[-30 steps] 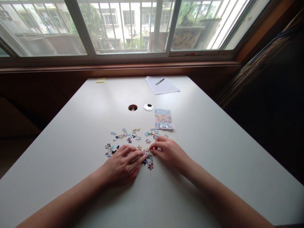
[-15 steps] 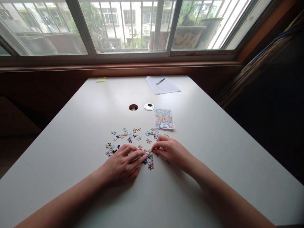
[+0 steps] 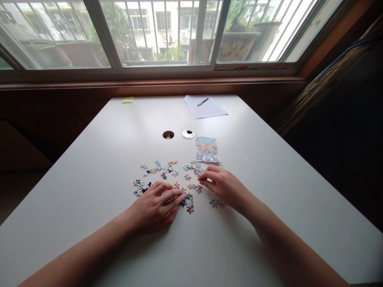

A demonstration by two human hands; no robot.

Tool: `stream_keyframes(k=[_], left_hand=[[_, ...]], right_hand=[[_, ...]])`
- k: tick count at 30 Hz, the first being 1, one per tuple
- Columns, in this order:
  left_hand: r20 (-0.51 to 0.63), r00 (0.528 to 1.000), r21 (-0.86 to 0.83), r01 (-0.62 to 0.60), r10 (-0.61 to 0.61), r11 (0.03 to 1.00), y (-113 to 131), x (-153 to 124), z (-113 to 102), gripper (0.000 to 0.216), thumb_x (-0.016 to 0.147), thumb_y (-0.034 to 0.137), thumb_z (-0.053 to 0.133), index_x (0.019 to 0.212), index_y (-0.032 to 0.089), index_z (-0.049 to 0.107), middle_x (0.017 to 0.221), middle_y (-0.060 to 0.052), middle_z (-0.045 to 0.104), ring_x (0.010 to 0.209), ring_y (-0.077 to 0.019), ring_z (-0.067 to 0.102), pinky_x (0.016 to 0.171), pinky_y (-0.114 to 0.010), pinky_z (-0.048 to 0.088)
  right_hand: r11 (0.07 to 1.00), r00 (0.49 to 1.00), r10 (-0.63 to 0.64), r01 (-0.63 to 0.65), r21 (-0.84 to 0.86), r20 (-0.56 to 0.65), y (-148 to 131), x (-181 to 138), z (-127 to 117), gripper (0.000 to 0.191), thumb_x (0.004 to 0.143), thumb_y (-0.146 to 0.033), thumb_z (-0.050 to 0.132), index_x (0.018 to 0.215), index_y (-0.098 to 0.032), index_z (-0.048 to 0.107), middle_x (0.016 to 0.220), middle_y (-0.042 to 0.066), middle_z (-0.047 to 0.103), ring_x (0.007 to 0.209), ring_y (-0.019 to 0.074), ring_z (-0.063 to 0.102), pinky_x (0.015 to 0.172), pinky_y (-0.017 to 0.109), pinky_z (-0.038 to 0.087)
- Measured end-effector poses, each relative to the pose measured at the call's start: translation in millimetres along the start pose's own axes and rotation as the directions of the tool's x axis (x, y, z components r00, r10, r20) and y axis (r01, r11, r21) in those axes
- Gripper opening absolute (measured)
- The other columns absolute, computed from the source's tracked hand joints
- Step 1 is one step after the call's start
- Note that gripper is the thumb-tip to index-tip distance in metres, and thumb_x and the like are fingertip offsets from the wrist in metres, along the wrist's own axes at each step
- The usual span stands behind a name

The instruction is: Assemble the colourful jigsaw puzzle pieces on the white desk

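Observation:
My left hand [image 3: 161,202] lies over the near side of the jigsaw pieces, its fingers stretched out and the fingertips touching a small joined section of puzzle [image 3: 189,203]. Its palm hides some of what lies under it. To the right, my right hand [image 3: 220,181] hovers close above the table with thumb and forefinger pinched together; whether a piece is between them is hidden. Loose jigsaw pieces [image 3: 194,187] lie just left of its fingertips. Below it are a few more bluish pieces [image 3: 216,203], partly covered by the hand.
Several loose puzzle pieces [image 3: 164,169] are scattered beyond my left hand. A picture sheet [image 3: 207,149] lies behind my right hand. Farther back are a cable hole [image 3: 168,135], its round metal cover [image 3: 188,134], papers [image 3: 206,109] with a pen [image 3: 202,102], and yellow sticky notes [image 3: 127,100].
My right hand has drawn back a little to the right, away from the joined section, uncovering pieces near its fingertips and below it. My left hand has stayed in place.

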State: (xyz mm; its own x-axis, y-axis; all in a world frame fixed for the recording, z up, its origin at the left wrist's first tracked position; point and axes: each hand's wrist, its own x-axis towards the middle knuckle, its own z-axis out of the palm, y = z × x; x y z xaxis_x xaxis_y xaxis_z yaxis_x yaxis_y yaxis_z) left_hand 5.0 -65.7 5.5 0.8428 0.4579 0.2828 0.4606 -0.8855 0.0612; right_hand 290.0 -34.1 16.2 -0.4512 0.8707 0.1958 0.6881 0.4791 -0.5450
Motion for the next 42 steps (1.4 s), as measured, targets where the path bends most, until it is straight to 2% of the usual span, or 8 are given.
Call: stream_keyframes(k=[6, 11, 18, 21, 28, 32, 37, 42], left_hand=[[-0.014, 1.0, 0.0, -0.018, 0.018, 1.0, -0.2, -1.4, -0.4, 0.043, 0.097, 0.023, 0.057, 0.139, 0.018, 0.055, 0.133, -0.007, 0.063, 0.115, -0.0263, 0.051, 0.101, -0.044, 0.046], [-0.023, 0.999, -0.016, -0.047, 0.047, 0.999, -0.4, -0.7, -2.0, 0.044, 0.096, 0.022, 0.058, 0.14, 0.018, 0.054, 0.132, -0.007, 0.064, 0.113, -0.025, 0.052, 0.1, -0.043, 0.046], [-0.015, 0.997, -0.03, -0.071, 0.071, 0.997, -1.1, -1.6, -1.6, 0.045, 0.095, 0.022, 0.059, 0.139, 0.018, 0.054, 0.131, -0.008, 0.063, 0.111, -0.0242, 0.053, 0.099, -0.044, 0.047], [-0.017, 0.997, -0.027, -0.072, 0.072, 0.997, -1.0, -1.4, -1.8, 0.045, 0.095, 0.021, 0.059, 0.139, 0.018, 0.054, 0.13, -0.008, 0.063, 0.111, -0.0245, 0.053, 0.099, -0.043, 0.047], [-0.012, 0.998, -0.018, -0.068, 0.068, 0.998, -0.9, -0.9, -2.5, 0.045, 0.096, 0.021, 0.058, 0.14, 0.018, 0.053, 0.13, -0.009, 0.063, 0.111, -0.0247, 0.053, 0.099, -0.044, 0.048], [-0.015, 0.998, -0.018, -0.062, 0.061, 0.998, -0.2, -0.4, -2.3, 0.043, 0.096, 0.02, 0.057, 0.139, 0.018, 0.054, 0.129, -0.009, 0.063, 0.112, -0.0247, 0.053, 0.099, -0.044, 0.048], [-0.016, 0.998, -0.013, -0.056, 0.056, 0.998, -0.5, -0.9, -1.6, 0.044, 0.095, 0.02, 0.058, 0.139, 0.019, 0.054, 0.13, -0.008, 0.063, 0.113, -0.0245, 0.052, 0.099, -0.044, 0.047], [-0.013, 0.999, 0.001, -0.046, 0.046, 0.999, -1.0, -2.6, -0.4, 0.046, 0.094, 0.021, 0.061, 0.14, 0.021, 0.053, 0.13, -0.008, 0.062, 0.112, -0.0248, 0.053, 0.1, -0.044, 0.048]], right_hand=[[0.998, 0.992, -0.009, 0.016, -0.058, 0.128, -4.9, -1.7, -6.8, 0.006, 0.087, -0.021, 0.075, 0.092, -0.023, 0.075, 0.094, 0.004, 0.07, 0.089, 0.0194, 0.064, 0.079, 0.031, 0.049], [0.998, 0.985, 0.006, 0.005, -0.065, 0.175, -11.4, -1.4, -8.5, 0.004, 0.086, -0.02, 0.076, 0.089, -0.023, 0.075, 0.093, 0.003, 0.069, 0.09, 0.0187, 0.063, 0.079, 0.031, 0.049], [0.998, 0.983, -0.043, 0.05, -0.034, 0.176, -9.8, -2.0, -1.7, 0.007, 0.089, -0.018, 0.072, 0.091, -0.024, 0.076, 0.093, 0.003, 0.066, 0.087, 0.0167, 0.062, 0.076, 0.028, 0.048], [0.999, 0.987, -0.023, 0.029, -0.036, 0.159, -10.6, -1.7, 4.3, 0.003, 0.089, -0.02, 0.072, 0.087, -0.022, 0.074, 0.091, 0.003, 0.066, 0.085, 0.0168, 0.062, 0.075, 0.028, 0.048], [1.0, 0.995, -0.01, 0.009, 0.006, 0.102, -18.4, -0.2, 19.2, 0.009, 0.093, -0.024, 0.068, 0.088, -0.022, 0.075, 0.089, 0.003, 0.068, 0.083, 0.0164, 0.064, 0.075, 0.029, 0.048], [0.997, 0.99, -0.067, 0.061, 0.052, 0.124, -16.3, -0.6, 17.1, 0.009, 0.093, -0.021, 0.068, 0.09, -0.022, 0.076, 0.091, 0.004, 0.067, 0.087, 0.0168, 0.064, 0.079, 0.029, 0.049], [0.999, 0.991, -0.041, 0.036, 0.039, 0.124, -14.6, -1.7, 14.4, 0.006, 0.087, -0.021, 0.074, 0.093, -0.022, 0.075, 0.095, 0.004, 0.066, 0.09, 0.018, 0.063, 0.079, 0.029, 0.05], [0.998, 0.991, -0.062, 0.058, 0.04, 0.115, -14.4, -2.0, 18.5, 0.005, 0.089, -0.022, 0.073, 0.093, -0.023, 0.076, 0.094, 0.004, 0.066, 0.086, 0.0171, 0.063, 0.078, 0.029, 0.049]])
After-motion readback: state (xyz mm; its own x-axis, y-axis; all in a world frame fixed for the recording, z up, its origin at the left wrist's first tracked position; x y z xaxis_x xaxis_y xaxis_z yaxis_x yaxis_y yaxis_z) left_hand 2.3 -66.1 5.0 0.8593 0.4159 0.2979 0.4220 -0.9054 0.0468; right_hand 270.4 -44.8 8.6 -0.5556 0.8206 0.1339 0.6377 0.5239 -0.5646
